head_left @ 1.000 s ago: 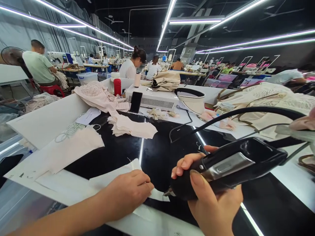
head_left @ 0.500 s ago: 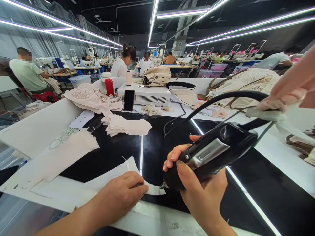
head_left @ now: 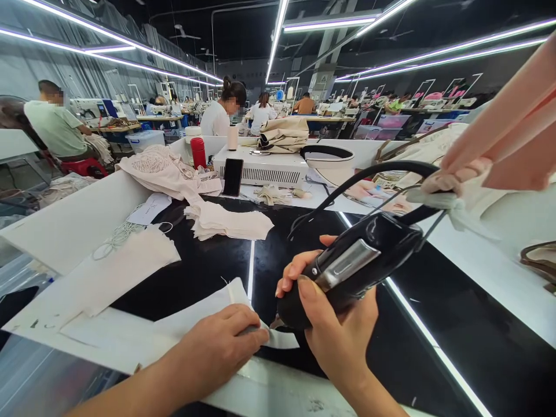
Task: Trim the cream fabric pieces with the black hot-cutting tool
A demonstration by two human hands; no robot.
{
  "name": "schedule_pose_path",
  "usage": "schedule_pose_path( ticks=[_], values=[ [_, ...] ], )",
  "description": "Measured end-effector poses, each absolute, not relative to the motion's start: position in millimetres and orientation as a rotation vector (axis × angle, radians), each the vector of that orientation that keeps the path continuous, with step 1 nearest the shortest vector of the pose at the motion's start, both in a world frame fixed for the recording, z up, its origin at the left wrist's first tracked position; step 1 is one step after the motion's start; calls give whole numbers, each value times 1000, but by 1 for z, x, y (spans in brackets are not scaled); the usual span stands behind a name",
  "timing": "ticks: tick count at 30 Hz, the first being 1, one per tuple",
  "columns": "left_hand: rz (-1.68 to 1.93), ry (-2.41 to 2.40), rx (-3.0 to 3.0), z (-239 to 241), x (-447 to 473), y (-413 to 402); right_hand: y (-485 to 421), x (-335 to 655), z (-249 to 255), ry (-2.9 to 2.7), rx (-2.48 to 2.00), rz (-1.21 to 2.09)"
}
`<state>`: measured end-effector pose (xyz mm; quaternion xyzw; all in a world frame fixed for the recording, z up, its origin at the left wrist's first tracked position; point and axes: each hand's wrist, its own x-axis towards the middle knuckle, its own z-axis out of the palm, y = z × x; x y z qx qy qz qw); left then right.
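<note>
- Surface: black and glossy, white edging, ceiling light reflected in it. Carries everything below except the hanging cloth.
- Co-worker in white, seated beyond the far side, head bent.
- Pink cloth, upper right, comes down to a knot at the tool's cable.
- Pink bundle, back left, heaped, lacy part on top.
- White box, back centre, slotted front. Folded beige cloth and spool on top.
- Visor, just right of the box, dark band up.
- Tool: black body, metal plate on its side, tilted, rear end up and right. Small tip down near the surface, at the white piece, right next to the left fingertips.
- Cable, thick and black, arcs above the tool.
- Right hand: wrapped around the tool's front, thumb on near side.
- Left hand: fingers curled down on the white piece; can't tell if pinching or just pressing. Hands are apart, close together.
- White piece: flat, near edge, narrow end sticking out right past the left hand.
- Pale stack, layered, mid-surface, well behind the hands.
- Phone, propped upright against the box.
- Red flask, upright, left of the phone.
</note>
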<state>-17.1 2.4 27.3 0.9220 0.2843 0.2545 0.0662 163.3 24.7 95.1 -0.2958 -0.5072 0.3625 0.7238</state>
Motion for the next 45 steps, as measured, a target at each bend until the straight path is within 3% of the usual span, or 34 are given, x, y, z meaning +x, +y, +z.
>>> schedule_pose_path(
  ticks=[45],
  values=[
    [824,966,2759,23,-14,2,40,149,94,-1150,-660,778]
  ],
)
